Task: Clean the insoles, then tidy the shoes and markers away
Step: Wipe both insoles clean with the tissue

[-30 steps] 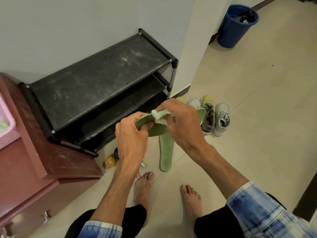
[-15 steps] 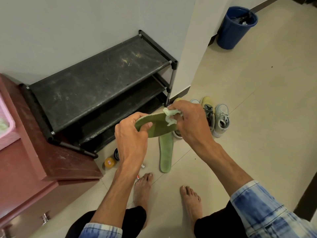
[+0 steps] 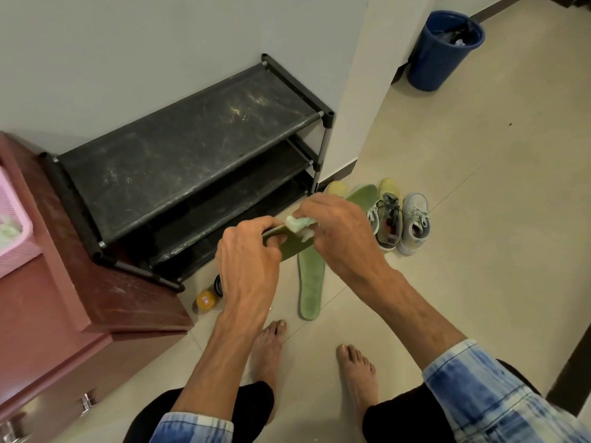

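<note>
The person wears blue-and-white checked sleeves [image 3: 479, 391] and black trousers [image 3: 256, 407], feet [image 3: 356, 372] bare.

Open tile on the right, clutter packed against the rack.

The beige tiled floor [image 3: 479, 251] lies open on the right, out to the round blue plastic bin [image 3: 441, 52] beside the white pillar [image 3: 361, 91]. The black three-shelf shoe rack [image 3: 192, 148] and reddish-brown wooden cabinet [image 3: 64, 298] wall off the left. Before the rack's lower shelves, a flat green insole [image 3: 311, 282], a row of pale sneakers [image 3: 390, 219] and a small yellow-capped bottle [image 3: 206, 301] lie on the floor. The left hand [image 3: 248, 260] and right hand [image 3: 339, 231], gripping a second green insole [image 3: 294, 247] and a pale cloth [image 3: 297, 222], hang above them.
</note>
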